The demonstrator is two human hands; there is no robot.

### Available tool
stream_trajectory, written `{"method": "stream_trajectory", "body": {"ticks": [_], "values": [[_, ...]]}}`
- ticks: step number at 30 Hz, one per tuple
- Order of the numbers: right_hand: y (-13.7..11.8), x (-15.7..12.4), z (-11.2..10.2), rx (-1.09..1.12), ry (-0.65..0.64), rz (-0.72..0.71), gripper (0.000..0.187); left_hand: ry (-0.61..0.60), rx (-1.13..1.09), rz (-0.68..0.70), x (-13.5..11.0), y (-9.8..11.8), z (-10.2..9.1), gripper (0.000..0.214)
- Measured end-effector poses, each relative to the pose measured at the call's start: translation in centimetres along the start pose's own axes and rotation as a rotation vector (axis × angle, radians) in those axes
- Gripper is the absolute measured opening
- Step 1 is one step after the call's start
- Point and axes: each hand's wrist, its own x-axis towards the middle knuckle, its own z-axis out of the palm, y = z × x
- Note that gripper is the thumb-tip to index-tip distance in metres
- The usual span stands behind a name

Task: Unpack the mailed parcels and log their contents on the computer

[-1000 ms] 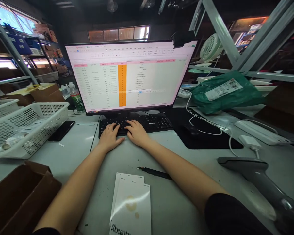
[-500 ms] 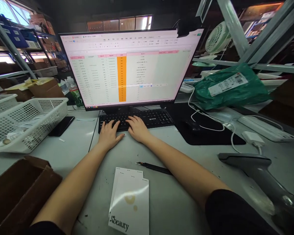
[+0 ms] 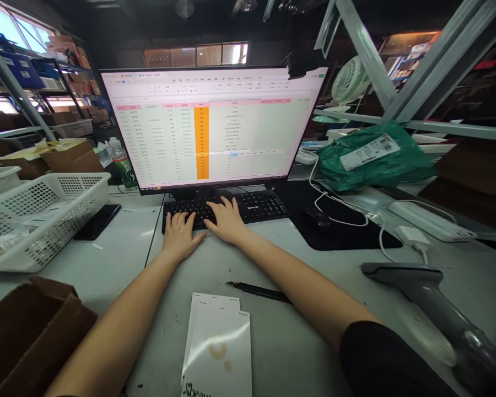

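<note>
Both hands rest on a black keyboard [image 3: 264,204] in front of a wide monitor [image 3: 268,132] that shows a spreadsheet with one orange column. My left hand [image 3: 179,236] lies over the left keys, its fingers spread and the thumb near the front edge. Over the middle keys is my right hand [image 3: 226,219], with its fingers apart. Neither hand holds anything. Below them on the table lie white printed cards [image 3: 217,342], overlapping. A black utility knife [image 3: 256,289] lies partly under my right forearm.
A black mouse [image 3: 316,218] sits on a dark mouse pad [image 3: 351,240] to the right. Nearby are a barcode scanner [image 3: 425,292], a power strip [image 3: 434,220] and a green parcel [image 3: 372,160]. On the left are a white basket [image 3: 66,242], a phone [image 3: 97,222] and a cardboard box [image 3: 45,331].
The view has tilted up slightly, so things sit a little lower in the picture. My right hand's fingers have shifted and are spread wider on the keys; the left hand stays on the keyboard.
</note>
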Motion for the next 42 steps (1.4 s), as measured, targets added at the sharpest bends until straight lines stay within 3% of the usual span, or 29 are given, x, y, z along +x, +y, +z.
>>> {"method": "stream_trajectory", "body": {"ticks": [3,7,18,33,42], "values": [[0.0,-0.4,0.2,-0.003,0.075,-0.017,0.055,-0.003,-0.018,0.010,0.0,-0.2,0.3,0.070],[0.4,-0.9,0.7,-0.048,0.055,-0.051,0.046,-0.030,-0.053,0.020,0.2,-0.4,0.5,0.071],[1.0,-0.7,1.0,-0.055,0.064,-0.028,0.045,-0.064,-0.053,0.041,0.9,-0.9,-0.1,0.067],[1.4,2.3,-0.6,-0.046,-0.068,0.109,0.047,0.014,0.019,-0.023,2.3,-0.3,-0.4,0.071],[0.6,2.2,0.5,-0.021,-0.085,0.087,0.046,0.039,0.018,-0.040,2.1,-0.4,0.1,0.070]]}}
